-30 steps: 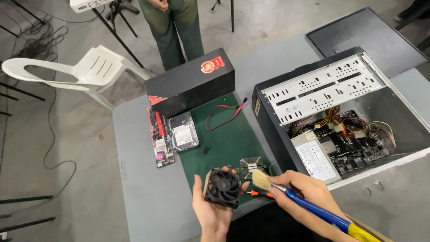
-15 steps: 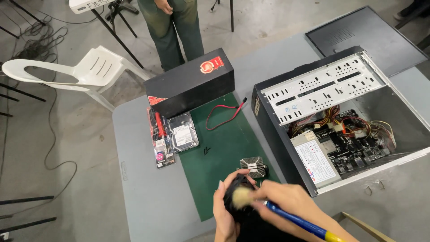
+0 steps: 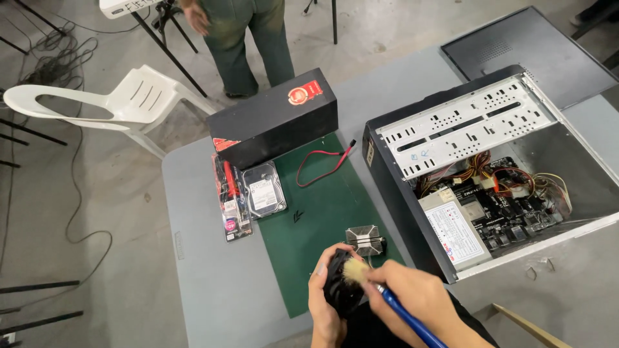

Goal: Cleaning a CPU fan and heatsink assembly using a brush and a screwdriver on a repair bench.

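At the near edge of the green mat (image 3: 322,206), the left hand (image 3: 325,303) has its grip closed round a small black fan (image 3: 340,290), fingers wrapped over the rim and the thumb on the near side, holding it tilted just above the mat. The right hand (image 3: 412,303) has its grip closed on a blue-handled brush (image 3: 387,299), whose pale bristles touch the fan's upper face. The fan is dark, squarish with a round opening, partly hidden by both hands. Just beyond the fan on the mat sits a metal heatsink (image 3: 365,239). Farther up the mat lie a red cable (image 3: 322,164) and, at its left edge, a hard drive (image 3: 264,191). Right of the mat stands an open computer case (image 3: 490,167) on the grey counter (image 3: 206,283).
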